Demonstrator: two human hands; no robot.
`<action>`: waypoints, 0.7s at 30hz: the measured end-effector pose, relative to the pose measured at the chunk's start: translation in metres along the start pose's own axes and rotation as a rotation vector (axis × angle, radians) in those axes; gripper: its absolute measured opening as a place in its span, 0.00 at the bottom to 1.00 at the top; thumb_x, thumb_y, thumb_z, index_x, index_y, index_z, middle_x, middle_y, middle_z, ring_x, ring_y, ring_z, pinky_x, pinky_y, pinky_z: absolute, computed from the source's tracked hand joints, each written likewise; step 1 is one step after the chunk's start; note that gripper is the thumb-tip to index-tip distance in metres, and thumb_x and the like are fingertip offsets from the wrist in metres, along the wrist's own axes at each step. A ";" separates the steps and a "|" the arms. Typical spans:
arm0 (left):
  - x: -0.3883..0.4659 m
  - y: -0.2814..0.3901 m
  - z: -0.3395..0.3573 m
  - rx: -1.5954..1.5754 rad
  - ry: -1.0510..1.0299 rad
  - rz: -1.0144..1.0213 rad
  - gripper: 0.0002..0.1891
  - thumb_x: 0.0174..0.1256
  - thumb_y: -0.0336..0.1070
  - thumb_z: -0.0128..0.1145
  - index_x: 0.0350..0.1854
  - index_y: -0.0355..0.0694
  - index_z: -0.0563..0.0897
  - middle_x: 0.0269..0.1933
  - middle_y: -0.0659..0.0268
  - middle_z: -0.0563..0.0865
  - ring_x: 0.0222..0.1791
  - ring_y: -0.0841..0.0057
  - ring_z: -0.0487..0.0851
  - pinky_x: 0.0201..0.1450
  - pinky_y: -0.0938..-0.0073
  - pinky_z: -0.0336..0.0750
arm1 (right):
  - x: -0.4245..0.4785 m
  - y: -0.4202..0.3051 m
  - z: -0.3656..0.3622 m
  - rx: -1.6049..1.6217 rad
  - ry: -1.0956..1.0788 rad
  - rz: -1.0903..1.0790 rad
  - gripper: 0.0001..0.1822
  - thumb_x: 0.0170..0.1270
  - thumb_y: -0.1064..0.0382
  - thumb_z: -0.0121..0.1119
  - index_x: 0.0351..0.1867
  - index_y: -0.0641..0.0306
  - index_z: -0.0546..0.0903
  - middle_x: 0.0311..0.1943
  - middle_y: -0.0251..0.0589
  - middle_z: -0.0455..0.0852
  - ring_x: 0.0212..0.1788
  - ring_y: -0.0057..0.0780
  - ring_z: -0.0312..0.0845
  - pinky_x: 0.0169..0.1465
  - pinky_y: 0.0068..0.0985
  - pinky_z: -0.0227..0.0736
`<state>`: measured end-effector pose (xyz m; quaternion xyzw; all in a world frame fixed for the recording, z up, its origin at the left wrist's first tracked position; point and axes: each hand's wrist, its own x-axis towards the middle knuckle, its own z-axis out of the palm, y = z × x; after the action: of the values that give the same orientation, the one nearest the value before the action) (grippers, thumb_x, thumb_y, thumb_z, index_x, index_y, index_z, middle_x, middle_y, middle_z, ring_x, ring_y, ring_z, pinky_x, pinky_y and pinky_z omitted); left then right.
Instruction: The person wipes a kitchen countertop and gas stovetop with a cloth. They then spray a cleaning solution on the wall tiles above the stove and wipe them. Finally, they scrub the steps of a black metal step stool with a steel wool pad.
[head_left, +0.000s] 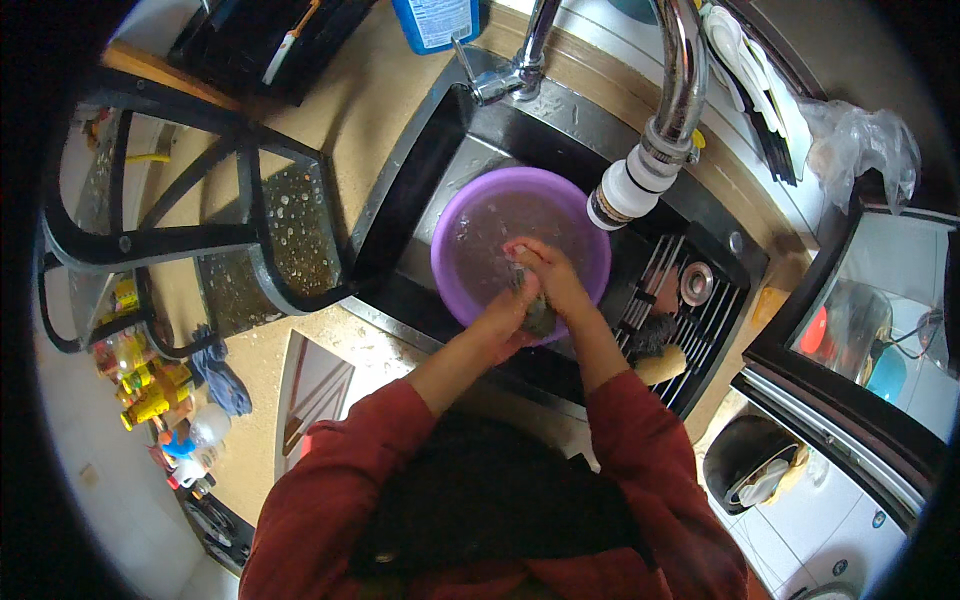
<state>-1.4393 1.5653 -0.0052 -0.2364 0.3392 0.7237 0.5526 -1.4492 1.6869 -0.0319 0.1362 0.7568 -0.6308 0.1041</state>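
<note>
A purple plastic basin (448, 279) of cloudy water stands in the dark metal sink (420, 262). Over its near half, my left hand (512, 307) and my right hand (553, 274) are closed together around a grey-green object (540, 318), which looks like a small fish, though the fingers cover much of it. A reddish spot shows by my right fingertips. My left hand is on the near left of the object and my right hand wraps it from the upper right.
A tap spout with white nozzle (628, 189) hangs above the basin's right rim. Right of it, a wire rack (694, 352) carries a sponge (661, 365), a dark scourer (652, 335) and a metal strainer (697, 283). A black-framed rack (187, 244) stands left; a blue bottle (437, 22) stands behind.
</note>
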 end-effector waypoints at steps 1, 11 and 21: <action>0.000 -0.001 -0.001 0.120 0.054 -0.027 0.27 0.62 0.47 0.57 0.62 0.49 0.66 0.57 0.66 0.76 0.54 0.72 0.76 0.53 0.62 0.73 | 0.006 0.004 -0.004 0.059 -0.132 0.131 0.13 0.65 0.59 0.48 0.43 0.63 0.79 0.41 0.43 0.81 0.48 0.36 0.75 0.48 0.32 0.70; -0.040 0.011 0.044 -0.738 -0.343 -0.168 0.24 0.57 0.33 0.55 0.58 0.42 0.68 0.52 0.61 0.77 0.45 0.71 0.78 0.43 0.67 0.74 | -0.045 -0.036 0.013 1.576 -0.307 0.098 0.29 0.65 0.43 0.49 0.62 0.57 0.65 0.46 0.41 0.78 0.50 0.36 0.72 0.52 0.35 0.70; -0.042 0.000 0.030 -0.366 -0.397 -0.187 0.10 0.61 0.36 0.58 0.42 0.40 0.74 0.35 0.66 0.75 0.27 0.81 0.73 0.25 0.81 0.68 | -0.034 -0.070 -0.016 0.949 -0.271 0.100 0.14 0.65 0.52 0.56 0.40 0.58 0.70 0.17 0.26 0.60 0.19 0.16 0.57 0.26 0.20 0.60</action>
<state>-1.4263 1.5607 0.0444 -0.2164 0.0649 0.7508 0.6207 -1.4404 1.6881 0.0472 0.1215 0.3582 -0.9121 0.1579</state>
